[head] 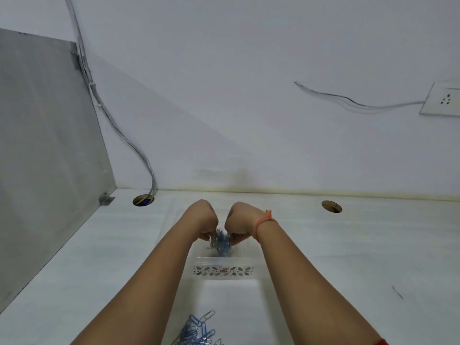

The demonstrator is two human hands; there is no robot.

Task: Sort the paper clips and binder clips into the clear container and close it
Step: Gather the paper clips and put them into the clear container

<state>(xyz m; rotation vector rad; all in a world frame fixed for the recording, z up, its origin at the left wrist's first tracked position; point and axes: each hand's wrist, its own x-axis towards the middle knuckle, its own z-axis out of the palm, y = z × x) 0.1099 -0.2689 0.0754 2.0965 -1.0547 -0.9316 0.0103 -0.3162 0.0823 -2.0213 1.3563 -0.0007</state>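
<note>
My left hand (202,220) and my right hand (240,221) are close together, knuckles up, each pinched on a bunch of blue and silver clips (221,241). The bunch hangs blurred over the far part of the clear container (224,271), whose near wall carries a leaf pattern and a small red mark. A heap of blue paper clips (196,331) lies at the near edge of the frame, between my forearms. No lid can be made out.
The white table (348,257) meets a white wall at the back. Two round cable holes (143,200) (331,206) sit near the back edge. A grey panel (44,145) closes the left side, cables run beside it. A wall socket (443,100) is at the far right.
</note>
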